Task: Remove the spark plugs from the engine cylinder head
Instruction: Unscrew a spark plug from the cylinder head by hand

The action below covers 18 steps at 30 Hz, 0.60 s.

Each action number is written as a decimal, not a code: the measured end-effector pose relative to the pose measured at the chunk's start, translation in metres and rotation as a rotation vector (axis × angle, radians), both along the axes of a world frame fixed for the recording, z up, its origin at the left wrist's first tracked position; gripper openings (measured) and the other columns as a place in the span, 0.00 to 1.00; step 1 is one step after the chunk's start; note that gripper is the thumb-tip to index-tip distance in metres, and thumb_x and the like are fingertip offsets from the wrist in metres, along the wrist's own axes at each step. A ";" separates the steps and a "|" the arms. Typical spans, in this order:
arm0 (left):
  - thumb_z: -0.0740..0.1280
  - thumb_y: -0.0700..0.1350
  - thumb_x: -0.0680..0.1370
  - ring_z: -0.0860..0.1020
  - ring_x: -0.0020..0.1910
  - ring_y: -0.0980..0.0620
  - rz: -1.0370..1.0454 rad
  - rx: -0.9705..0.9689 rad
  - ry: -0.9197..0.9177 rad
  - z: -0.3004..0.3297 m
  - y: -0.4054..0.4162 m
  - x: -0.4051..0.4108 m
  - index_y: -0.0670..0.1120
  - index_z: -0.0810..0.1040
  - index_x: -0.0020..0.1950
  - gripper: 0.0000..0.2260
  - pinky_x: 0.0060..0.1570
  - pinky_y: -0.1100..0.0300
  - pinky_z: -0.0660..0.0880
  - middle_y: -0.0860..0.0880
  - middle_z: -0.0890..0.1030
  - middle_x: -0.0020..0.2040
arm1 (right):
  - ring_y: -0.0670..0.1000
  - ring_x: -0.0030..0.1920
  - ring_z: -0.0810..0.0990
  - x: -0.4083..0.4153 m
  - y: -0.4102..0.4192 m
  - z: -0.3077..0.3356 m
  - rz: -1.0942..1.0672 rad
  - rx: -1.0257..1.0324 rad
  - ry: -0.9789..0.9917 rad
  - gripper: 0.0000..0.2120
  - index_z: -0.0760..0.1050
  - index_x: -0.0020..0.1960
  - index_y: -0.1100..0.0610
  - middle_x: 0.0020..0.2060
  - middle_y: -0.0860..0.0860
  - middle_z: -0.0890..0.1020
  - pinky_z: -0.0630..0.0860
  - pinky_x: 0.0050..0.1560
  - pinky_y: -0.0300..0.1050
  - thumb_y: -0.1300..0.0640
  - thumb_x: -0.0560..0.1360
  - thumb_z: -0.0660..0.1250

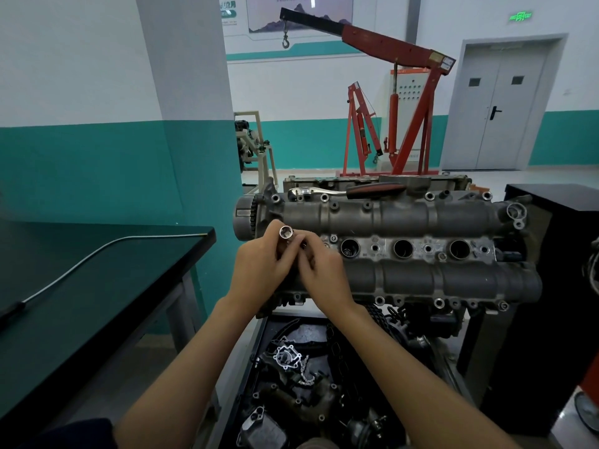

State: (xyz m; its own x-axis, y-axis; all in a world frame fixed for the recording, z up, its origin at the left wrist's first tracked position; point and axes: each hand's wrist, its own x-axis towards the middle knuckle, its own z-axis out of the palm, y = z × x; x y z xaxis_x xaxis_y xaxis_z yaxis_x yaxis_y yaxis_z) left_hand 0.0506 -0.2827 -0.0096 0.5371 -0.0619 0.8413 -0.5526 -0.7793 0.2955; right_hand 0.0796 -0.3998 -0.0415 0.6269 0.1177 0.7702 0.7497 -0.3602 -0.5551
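A grey engine cylinder head [405, 218] lies across a stand in front of me. Three open spark plug wells [403, 248] show along its middle; the leftmost part is hidden behind my hands. My left hand [259, 270] grips a shiny tubular socket [286, 233], its open end facing up. My right hand [324, 270] pinches the lower part of the same socket from the right. Both hands meet over the left end of the head. A ratchet wrench [353, 190] with a dark red handle rests on the head's far edge.
A dark-topped table [97, 270] with a long thin rod [97, 257] stands at the left. A tray of engine parts [301, 384] sits below the head. A black cabinet [557, 286] is at the right. A red engine hoist [405, 108] stands behind.
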 end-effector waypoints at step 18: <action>0.70 0.46 0.75 0.72 0.23 0.49 0.007 0.028 -0.014 0.003 0.000 -0.002 0.39 0.72 0.40 0.12 0.24 0.54 0.68 0.47 0.73 0.25 | 0.43 0.29 0.68 -0.001 0.001 0.003 -0.015 0.046 0.076 0.07 0.73 0.53 0.56 0.27 0.44 0.68 0.65 0.32 0.37 0.61 0.75 0.65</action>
State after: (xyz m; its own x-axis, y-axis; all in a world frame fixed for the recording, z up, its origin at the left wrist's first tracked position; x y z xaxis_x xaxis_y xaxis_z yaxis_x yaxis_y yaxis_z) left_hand 0.0487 -0.2831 -0.0065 0.5259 -0.0816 0.8466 -0.5507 -0.7912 0.2659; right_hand 0.0784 -0.3991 -0.0389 0.6854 0.0737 0.7244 0.6994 -0.3435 -0.6268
